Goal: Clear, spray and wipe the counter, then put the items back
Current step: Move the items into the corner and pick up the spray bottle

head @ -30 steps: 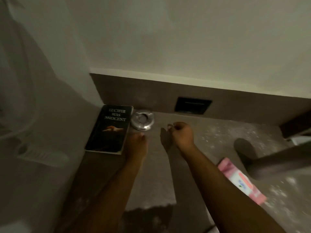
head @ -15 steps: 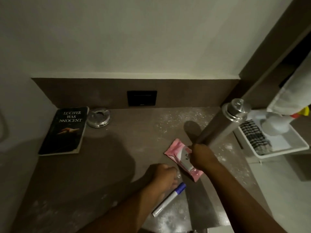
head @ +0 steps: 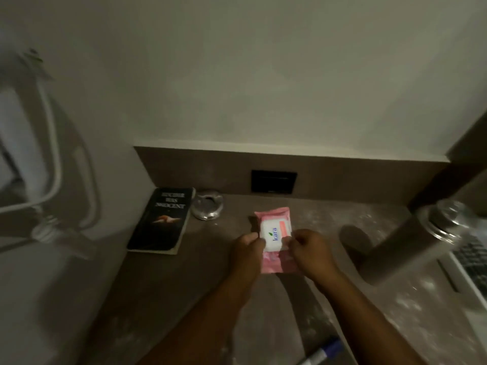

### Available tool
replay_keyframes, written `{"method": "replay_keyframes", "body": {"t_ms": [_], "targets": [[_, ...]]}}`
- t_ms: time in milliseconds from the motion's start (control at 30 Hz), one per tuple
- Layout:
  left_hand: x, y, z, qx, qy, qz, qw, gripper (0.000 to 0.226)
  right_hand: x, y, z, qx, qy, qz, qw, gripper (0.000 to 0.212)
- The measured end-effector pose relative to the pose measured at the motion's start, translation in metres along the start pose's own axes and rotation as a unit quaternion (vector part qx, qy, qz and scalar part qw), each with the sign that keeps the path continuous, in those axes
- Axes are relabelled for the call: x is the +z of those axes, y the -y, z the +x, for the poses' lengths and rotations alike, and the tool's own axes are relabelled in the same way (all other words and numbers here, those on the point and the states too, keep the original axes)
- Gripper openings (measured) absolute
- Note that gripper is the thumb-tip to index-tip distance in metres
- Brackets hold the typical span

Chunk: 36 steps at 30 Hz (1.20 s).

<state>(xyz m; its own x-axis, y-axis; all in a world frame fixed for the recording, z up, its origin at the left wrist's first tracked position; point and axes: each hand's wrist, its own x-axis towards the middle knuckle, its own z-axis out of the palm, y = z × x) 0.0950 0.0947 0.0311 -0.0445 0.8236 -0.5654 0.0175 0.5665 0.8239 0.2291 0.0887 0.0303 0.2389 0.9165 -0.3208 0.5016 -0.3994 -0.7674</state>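
Observation:
A pink wet-wipe pack with a white label lies on the brown counter, near the middle. My left hand grips its left edge and my right hand grips its right edge. A black book lies at the counter's back left corner, with a round metal ashtray beside it. A blue-capped marker lies near the front edge. White powdery specks dust the counter at the right.
A tall steel flask lies tilted at the right, its cap toward a white tray holding a checked cloth. A black wall socket sits in the backsplash. A white rail hangs on the left wall.
The view swung back left. Both hands now hold the pink pack, which has moved toward the counter's middle back. The marker lies behind my arms.

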Motion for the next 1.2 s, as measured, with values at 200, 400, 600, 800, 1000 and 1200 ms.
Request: {"method": "replay_keyframes", "body": {"t_ms": [200,400,600,800,1000,1200], "targets": [[-0.111,-0.040,0.035,0.041,-0.165,-0.032,0.985,0.022,0.118,0.096,0.027,-0.050,0.078,0.099,0.991,0.016],[-0.189,-0.050,0.090,0.008,-0.255,0.009,0.967,0.030,0.200,0.139,0.052,-0.014,0.177,0.146,0.973,0.029],[-0.213,-0.033,0.118,0.056,-0.290,0.079,0.952,0.045,0.231,0.161,0.055,0.018,0.225,0.158,0.961,0.018],[-0.206,-0.012,0.097,0.065,-0.281,0.117,0.950,0.033,0.213,0.151,0.043,0.041,0.167,0.224,0.959,0.027],[-0.138,0.050,0.016,0.163,-0.141,0.203,0.955,0.020,0.121,0.071,0.028,0.024,0.021,0.090,0.995,0.017],[-0.045,0.091,-0.060,0.205,0.068,0.394,0.893,0.020,0.003,-0.023,-0.023,0.083,0.015,-0.142,0.986,0.027]]}}
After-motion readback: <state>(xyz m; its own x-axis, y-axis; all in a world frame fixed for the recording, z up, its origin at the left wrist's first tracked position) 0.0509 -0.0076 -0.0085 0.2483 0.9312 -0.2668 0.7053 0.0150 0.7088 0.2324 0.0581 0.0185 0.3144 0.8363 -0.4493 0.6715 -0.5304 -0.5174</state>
